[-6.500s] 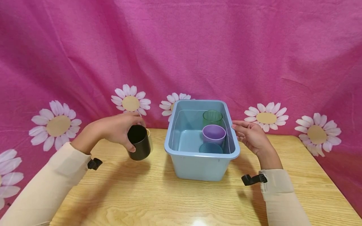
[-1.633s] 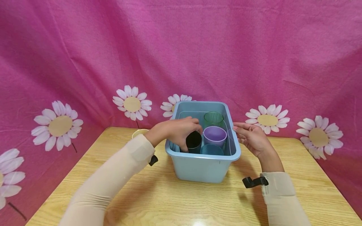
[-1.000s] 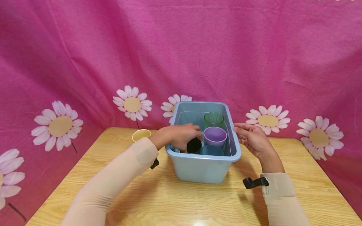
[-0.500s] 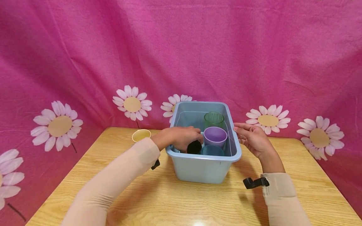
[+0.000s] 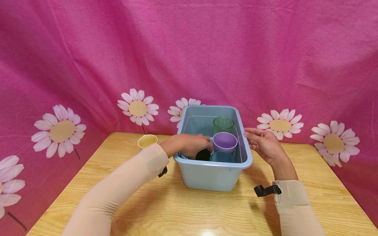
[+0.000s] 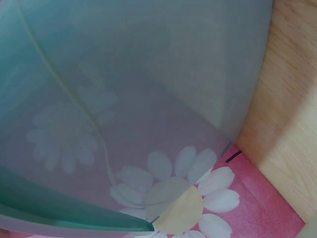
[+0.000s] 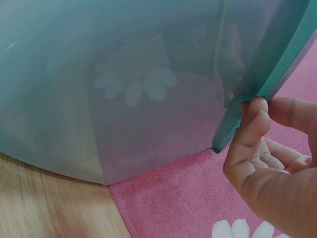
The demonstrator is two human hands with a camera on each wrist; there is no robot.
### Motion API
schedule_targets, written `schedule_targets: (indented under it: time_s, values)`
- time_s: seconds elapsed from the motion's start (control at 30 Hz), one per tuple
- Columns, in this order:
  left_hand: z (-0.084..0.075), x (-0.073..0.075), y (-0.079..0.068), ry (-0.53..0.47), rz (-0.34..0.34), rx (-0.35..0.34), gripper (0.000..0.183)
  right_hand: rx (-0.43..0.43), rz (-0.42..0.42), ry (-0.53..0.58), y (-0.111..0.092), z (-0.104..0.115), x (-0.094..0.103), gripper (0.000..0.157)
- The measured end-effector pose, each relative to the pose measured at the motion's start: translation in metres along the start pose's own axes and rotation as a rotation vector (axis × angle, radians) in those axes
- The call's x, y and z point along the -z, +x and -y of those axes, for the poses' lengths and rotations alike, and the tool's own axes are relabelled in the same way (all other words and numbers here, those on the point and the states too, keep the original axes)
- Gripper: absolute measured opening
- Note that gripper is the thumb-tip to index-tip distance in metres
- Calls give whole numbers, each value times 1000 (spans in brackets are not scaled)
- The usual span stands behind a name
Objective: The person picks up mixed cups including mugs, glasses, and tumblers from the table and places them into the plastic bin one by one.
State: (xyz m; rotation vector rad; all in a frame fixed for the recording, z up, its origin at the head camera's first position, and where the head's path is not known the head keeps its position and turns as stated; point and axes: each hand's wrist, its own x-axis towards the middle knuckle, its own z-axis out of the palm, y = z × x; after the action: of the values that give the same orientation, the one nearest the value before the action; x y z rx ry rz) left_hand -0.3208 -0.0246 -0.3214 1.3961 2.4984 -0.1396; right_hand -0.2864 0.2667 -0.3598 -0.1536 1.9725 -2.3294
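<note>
My left hand point(image 5: 192, 145) reaches over the left rim of a light blue plastic bin point(image 5: 211, 177) and grips a black cup point(image 5: 203, 155) low in its front left part. Only the dark mouth of that cup shows; the fingertips are partly hidden. Beside it on the right stand a purple cup point(image 5: 225, 141), a green ribbed glass point(image 5: 223, 124) behind and a blue cup point(image 5: 222, 157) in front. My right hand point(image 7: 277, 158) pinches the bin's right rim point(image 7: 287, 54) between thumb and fingers. In the left wrist view the bin's outer wall point(image 6: 163, 89) fills most of the picture.
A pale yellow cup point(image 5: 147, 141) stands on the wooden table point(image 5: 177, 209) left of the bin, partly behind the left forearm. A pink cloth with daisies point(image 5: 189, 59) hangs close behind the bin and along both sides.
From left of the bin, my left hand has carried the black cup over the rim and down inside, sinking slightly lower in the last second. My right hand stays at the rim.
</note>
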Motion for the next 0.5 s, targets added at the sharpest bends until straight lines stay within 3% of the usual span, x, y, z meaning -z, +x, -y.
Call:
schedule_targets:
  time_s: [0.5]
  values:
    - [0, -2, -1, -11, 23, 11, 60, 3, -2, 0, 0, -1, -1, 21]
